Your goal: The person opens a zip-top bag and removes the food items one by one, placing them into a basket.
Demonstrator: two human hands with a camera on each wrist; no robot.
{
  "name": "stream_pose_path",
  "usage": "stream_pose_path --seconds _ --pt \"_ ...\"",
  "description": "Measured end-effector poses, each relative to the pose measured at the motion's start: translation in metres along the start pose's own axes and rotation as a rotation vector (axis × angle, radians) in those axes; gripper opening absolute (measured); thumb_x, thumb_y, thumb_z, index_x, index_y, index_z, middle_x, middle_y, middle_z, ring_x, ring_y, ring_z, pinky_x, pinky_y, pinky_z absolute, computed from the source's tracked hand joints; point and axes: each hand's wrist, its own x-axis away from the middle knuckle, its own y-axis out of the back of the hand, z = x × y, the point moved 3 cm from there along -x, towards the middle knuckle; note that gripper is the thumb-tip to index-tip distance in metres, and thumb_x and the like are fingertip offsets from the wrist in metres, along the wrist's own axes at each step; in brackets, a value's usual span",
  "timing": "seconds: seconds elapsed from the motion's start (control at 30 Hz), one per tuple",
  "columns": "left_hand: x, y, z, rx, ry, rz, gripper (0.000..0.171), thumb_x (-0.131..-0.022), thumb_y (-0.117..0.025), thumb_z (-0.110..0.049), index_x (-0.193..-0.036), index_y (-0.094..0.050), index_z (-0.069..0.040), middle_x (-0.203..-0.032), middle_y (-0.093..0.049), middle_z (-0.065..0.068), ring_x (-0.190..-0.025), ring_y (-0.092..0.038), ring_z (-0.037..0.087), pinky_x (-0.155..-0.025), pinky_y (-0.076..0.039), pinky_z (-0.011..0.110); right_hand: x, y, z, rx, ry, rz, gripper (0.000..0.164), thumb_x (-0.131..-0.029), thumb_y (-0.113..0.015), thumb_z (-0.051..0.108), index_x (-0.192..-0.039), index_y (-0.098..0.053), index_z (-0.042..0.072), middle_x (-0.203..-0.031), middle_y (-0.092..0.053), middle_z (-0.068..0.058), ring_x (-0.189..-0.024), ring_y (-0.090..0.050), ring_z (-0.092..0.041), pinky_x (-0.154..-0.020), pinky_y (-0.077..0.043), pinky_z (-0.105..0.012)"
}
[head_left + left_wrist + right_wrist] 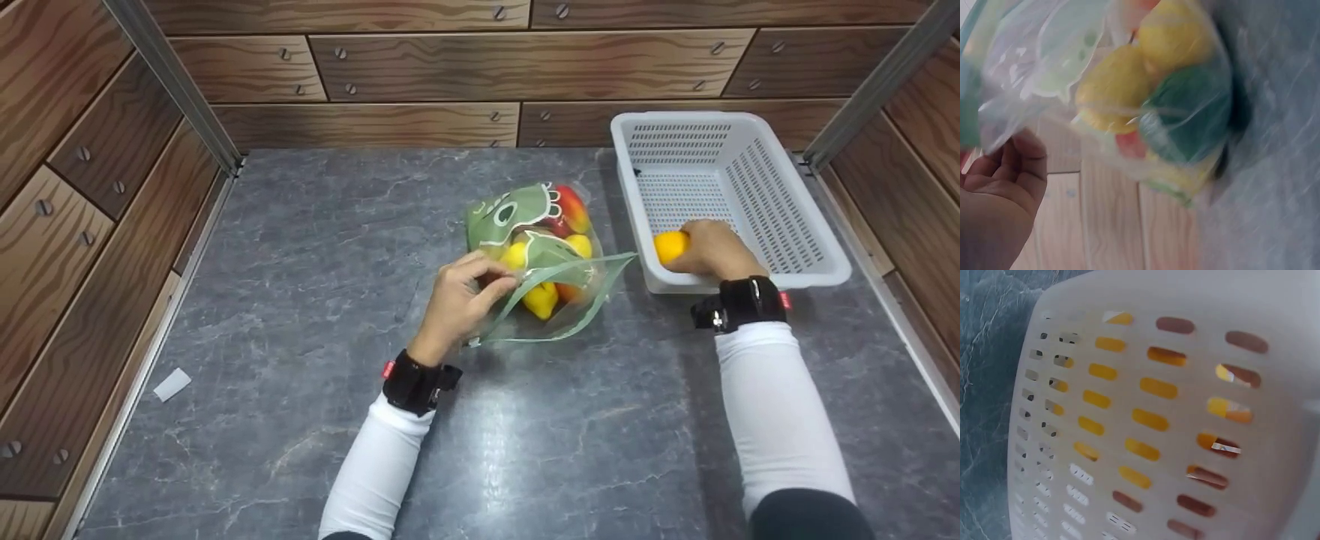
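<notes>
A see-through zip bag (491, 229) with a green cartoon print lies on the table, its mouth toward me. My left hand (461, 300) pinches the left side of that mouth between thumb and fingers. Inside are a yellow lemon (540, 301), a red-and-yellow fruit (573, 210) and several others; the left wrist view shows a dark green fruit (1188, 118) among them. To the right, my right hand (716, 247) reaches into a white plastic basket (630, 176) and grips an orange (670, 246) near its front left corner. In the right wrist view, the slotted basket wall partly hides hand and fruit.
Wood-patterned panels (525, 67) enclose the back and sides of the grey marbled table (315, 225). A small white slip (172, 384) lies at the left. The basket's front left wall stands close beside the bag's right corner.
</notes>
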Motion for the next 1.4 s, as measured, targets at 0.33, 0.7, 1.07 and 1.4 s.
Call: stream_pose_path --seconds 0.33,0.7,1.07,1.4 --pt "-0.002 0.012 -0.015 -0.101 0.047 0.097 0.012 -0.087 -0.081 -0.005 -0.098 -0.079 0.0 -0.091 -0.072 0.01 -0.079 -0.066 0.02 -0.073 -0.058 0.031 -0.003 -0.005 0.001 -0.023 -0.036 -0.01 0.041 -0.075 -0.075 0.019 -0.103 -0.061 -0.008 -0.086 -0.056 -0.019 -0.079 -0.052 -0.035 -0.066 -0.04 -0.038" --pt "-0.002 0.014 -0.02 -0.144 0.051 0.093 0.012 -0.086 -0.081 -0.003 -0.098 -0.081 -0.001 -0.088 -0.068 0.009 -0.078 -0.063 0.018 -0.07 -0.058 0.037 -0.005 -0.007 0.002 -0.005 -0.018 -0.06 0.043 -0.074 -0.074 0.015 -0.106 -0.059 -0.011 -0.087 -0.056 -0.022 -0.08 -0.052 -0.037 -0.067 -0.041 -0.042" --pt "-0.002 0.013 -0.022 -0.182 0.036 0.08 0.012 -0.086 -0.081 -0.002 -0.098 -0.08 0.0 -0.09 -0.071 0.01 -0.081 -0.067 0.02 -0.075 -0.058 0.027 0.003 -0.005 0.003 -0.052 -0.035 -0.022 0.048 -0.077 -0.073 0.015 -0.114 -0.057 -0.011 -0.089 -0.056 -0.021 -0.082 -0.051 -0.036 -0.069 -0.04 -0.04" --pt "-0.002 0.014 -0.03 -0.264 -0.023 0.037 0.013 -0.083 -0.083 -0.001 -0.096 -0.082 -0.002 -0.085 -0.064 0.009 -0.075 -0.061 0.024 -0.067 -0.051 0.028 0.03 0.011 0.023 -0.069 -0.019 -0.146 0.066 -0.088 -0.069 0.019 -0.138 -0.049 -0.019 -0.136 -0.052 -0.042 -0.118 -0.053 -0.055 -0.103 -0.043 -0.063"
